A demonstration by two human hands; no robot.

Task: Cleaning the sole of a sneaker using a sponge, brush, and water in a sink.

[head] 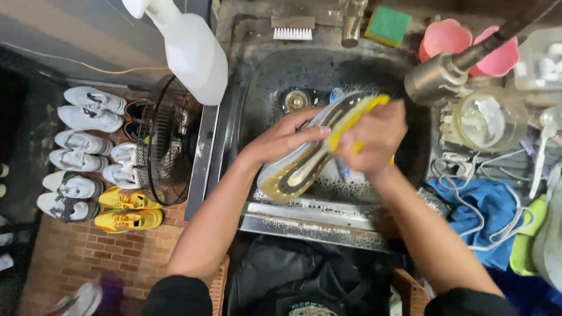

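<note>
**Containers near the sink: no labels, signs or screens visible**

A white plastic spray bottle (190, 47) lies tilted up and left of the left hand (281, 140), at the sink's left edge; no label shows on it. A clear glass jar (483, 120) stands just right of the right hand (374, 137). A translucent plastic box (544, 58) sits further up and right, contents unclear.

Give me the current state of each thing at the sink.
Grey shoe with yellow sole: sole up, over the basin, held.
Left hand: gripping the shoe's side.
Right hand: pressed on the sole; any tool hidden.
Dark metal sink: wet, soapy, drain uncovered.
White scrub brush: lying unused on the back ledge.
</note>
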